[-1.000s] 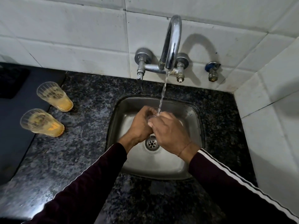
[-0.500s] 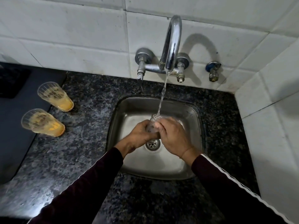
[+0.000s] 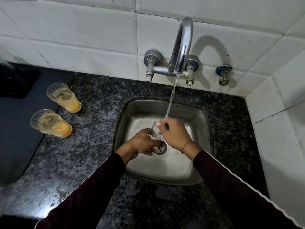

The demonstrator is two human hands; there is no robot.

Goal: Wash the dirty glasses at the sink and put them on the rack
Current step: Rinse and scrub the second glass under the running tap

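Note:
Over the steel sink (image 3: 194,172) I hold a clear glass (image 3: 156,133) under the running water from the tap (image 3: 182,45). My left hand (image 3: 143,144) grips the glass low, near its base, above the drain. My right hand (image 3: 175,133) is at its rim, fingers curled over and into the mouth, and the stream lands on those fingers. Most of the glass is hidden by both hands. Two dirty glasses stand on the counter to the left, both with orange residue: one further back (image 3: 64,97), one nearer (image 3: 51,123).
Black speckled granite counter (image 3: 92,146) surrounds the sink. A dark flat surface (image 3: 18,129) lies at the far left. White tiled walls run behind and along the right. A small blue-capped valve (image 3: 223,74) sticks out right of the tap. No rack is in view.
Both hands and the glass have dropped lower in the sink, toward the drain. My right hand has shifted onto the rim while the left slid down toward the base. The two dirty glasses stayed put.

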